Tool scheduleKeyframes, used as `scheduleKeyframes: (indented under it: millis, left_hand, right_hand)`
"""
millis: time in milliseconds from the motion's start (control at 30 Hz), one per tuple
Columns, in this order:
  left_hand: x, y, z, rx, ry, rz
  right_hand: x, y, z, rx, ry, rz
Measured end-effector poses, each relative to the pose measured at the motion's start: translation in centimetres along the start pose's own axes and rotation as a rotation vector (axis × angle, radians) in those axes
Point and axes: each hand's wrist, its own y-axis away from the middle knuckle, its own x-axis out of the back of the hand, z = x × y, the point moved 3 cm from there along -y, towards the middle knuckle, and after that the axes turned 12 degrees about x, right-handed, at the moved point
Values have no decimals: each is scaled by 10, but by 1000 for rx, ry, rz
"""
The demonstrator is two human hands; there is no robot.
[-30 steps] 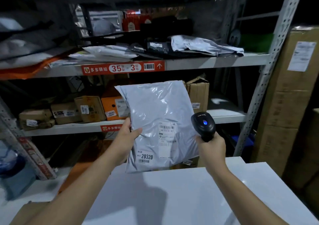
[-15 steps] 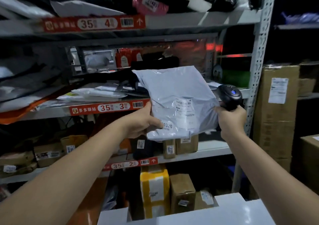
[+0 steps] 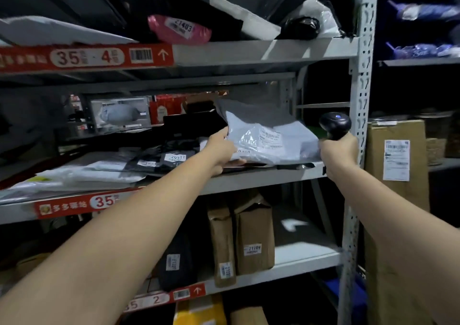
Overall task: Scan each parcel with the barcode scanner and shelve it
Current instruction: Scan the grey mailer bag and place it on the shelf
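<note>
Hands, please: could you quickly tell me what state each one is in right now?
Left hand: closed, gripping the left edge of the grey parcel.
Right hand: closed, gripping the barcode scanner.

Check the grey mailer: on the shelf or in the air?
On: the grey mailer lies flat at the shelf's right end, the left hand gripping its edge.

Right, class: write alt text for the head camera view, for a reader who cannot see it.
A person's left hand holds a grey plastic parcel at the right end of a metal shelf, beside dark bagged parcels; the right hand grips a black barcode scanner next to the shelf post. Cardboard boxes stand on the shelf below.
</note>
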Motion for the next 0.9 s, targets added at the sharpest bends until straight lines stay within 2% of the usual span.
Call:
scheduleKeyframes:
  millis: [133,200,333,500,633,767,900]
  left_hand:
    - [-23,-52,9,88,225,67]
    - [-34,-61,7,162,326,56]
    - [-36,-74,-8,181,241,95]
    - [-29,-63,-23,115,141,48]
    - [-9,-41,-35,87,139,54]
    - [2,-7,-49,37,218,-12]
    - [24,36,-73,110,171,-11]
  right_hand:
    - [-10,-13,16,81,157,-45]
    - [-20,-8,29,129,174,-130]
    - [-38,1,55,78,103,-301]
    - [-33,14,61,50,40,-312]
    - [-17,33,62,-1,7,-328]
    - [1,67,56,-80,-36,-397]
    - [19,110,51,-121,-35,-484]
